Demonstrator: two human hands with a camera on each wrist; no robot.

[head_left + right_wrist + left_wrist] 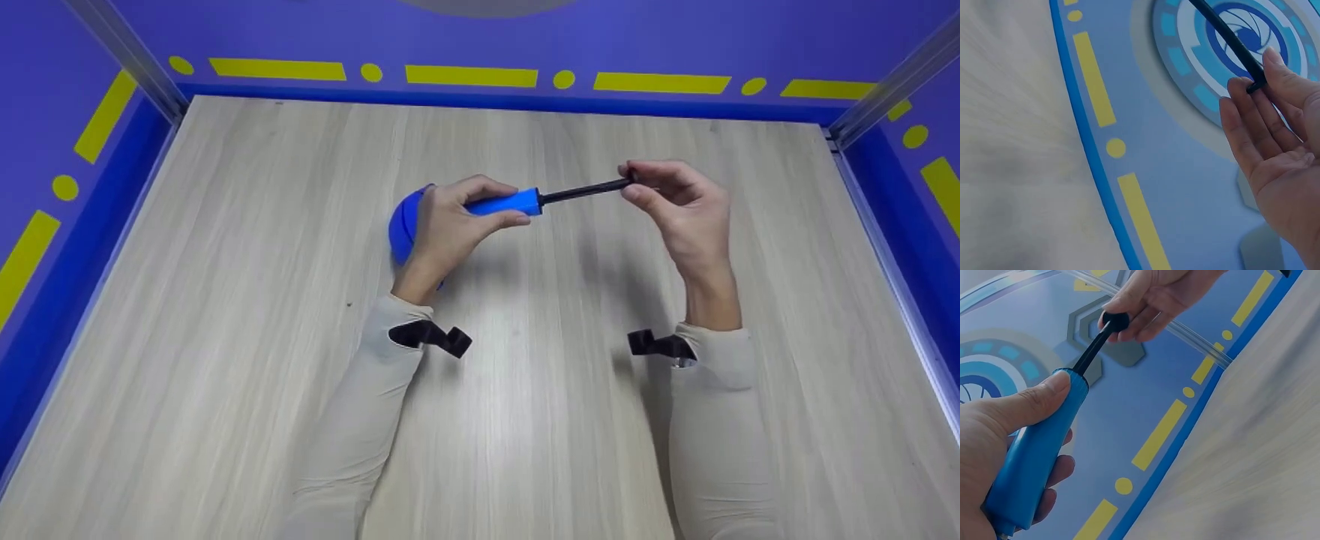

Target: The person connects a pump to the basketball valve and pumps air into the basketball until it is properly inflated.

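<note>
In the head view my left hand [454,221] grips the blue barrel of a hand pump [517,202], with the thumb along its side. A black rod [585,191] extends from the barrel towards the right. My right hand [686,210] pinches the dark end of this rod between thumb and fingers. Behind the left hand a rounded blue object with dark lines, like a ball [403,229], is partly hidden. The left wrist view shows the pump barrel [1039,455] slanting upwards, a small tip at its lower end. In the right wrist view the rod [1230,39] ends at the fingertips.
Beneath both hands lies a light wood-grain table [517,390]. Blue panels with yellow marks [471,76] stand along its back and sides, with metal posts [127,52] at the corners. Black mounts [431,337] sit on both sleeved wrists.
</note>
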